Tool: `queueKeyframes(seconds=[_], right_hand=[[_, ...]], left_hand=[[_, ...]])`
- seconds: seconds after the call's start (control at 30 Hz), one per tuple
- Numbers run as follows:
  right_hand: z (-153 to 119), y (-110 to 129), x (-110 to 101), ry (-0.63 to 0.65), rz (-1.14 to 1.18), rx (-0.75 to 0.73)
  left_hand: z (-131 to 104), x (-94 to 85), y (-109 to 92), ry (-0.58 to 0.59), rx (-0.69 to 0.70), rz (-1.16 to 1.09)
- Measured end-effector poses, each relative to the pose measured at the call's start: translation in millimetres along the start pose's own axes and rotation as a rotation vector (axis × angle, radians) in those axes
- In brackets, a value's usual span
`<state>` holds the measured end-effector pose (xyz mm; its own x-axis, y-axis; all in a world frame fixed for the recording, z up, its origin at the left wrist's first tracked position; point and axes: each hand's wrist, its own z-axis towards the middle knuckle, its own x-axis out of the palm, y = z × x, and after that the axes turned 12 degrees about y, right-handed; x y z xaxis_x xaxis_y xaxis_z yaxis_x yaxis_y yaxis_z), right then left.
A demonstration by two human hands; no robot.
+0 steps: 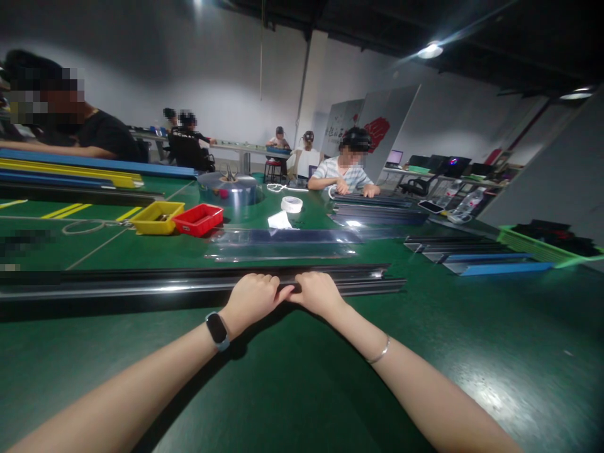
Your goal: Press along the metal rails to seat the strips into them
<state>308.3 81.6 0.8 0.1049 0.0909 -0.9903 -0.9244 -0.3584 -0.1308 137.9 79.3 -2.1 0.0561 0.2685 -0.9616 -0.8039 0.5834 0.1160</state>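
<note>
Long black profile strips (170, 286) lie side by side across the green table (302, 377). My left hand (252, 299) is closed over the near strip, its fingers curled over the far side and its thumb along the near edge. Right beside it, my right hand (318, 292) grips the same strip, with the two thumbs almost touching. Past my right hand, the strips' ends (377, 283) stick out. Beyond them lie clear plastic strips (283, 244). The fingertips of both hands are hidden behind the strip.
A yellow bin (158, 218) and a red bin (198, 220) stand beyond the strips, near a film roll (229, 189) and white tape (291, 204). More profiles (486, 255) and a green basket (542, 247) are at right. Across the table, a person (346, 163) handles dark strips.
</note>
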Motion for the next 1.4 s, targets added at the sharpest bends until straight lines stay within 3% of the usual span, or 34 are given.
queueKeyframes(seconds=[0.13, 0.27, 1.1, 1.23, 1.4], right_hand=[[-8, 12, -5, -0.064, -0.03, 0.098], [-12, 20, -10, -0.003, -0.03, 0.153], [-9, 11, -14, 0.05, 0.013, 0.091], [-8, 10, -18, 0.054, 0.001, 0.047], [-4, 5, -20, 0.069, 0.075, -0.119]], left_hand=[[0, -1.7, -2, -0.023, -0.015, -0.004], [0, -2.9, -2, -0.017, -0.029, 0.003], [1, -3.1, 2, 0.044, -0.01, -0.016], [-2, -6.2, 1, 0.028, 0.001, -0.025], [-2, -9.5, 1, 0.034, 0.022, -0.054]])
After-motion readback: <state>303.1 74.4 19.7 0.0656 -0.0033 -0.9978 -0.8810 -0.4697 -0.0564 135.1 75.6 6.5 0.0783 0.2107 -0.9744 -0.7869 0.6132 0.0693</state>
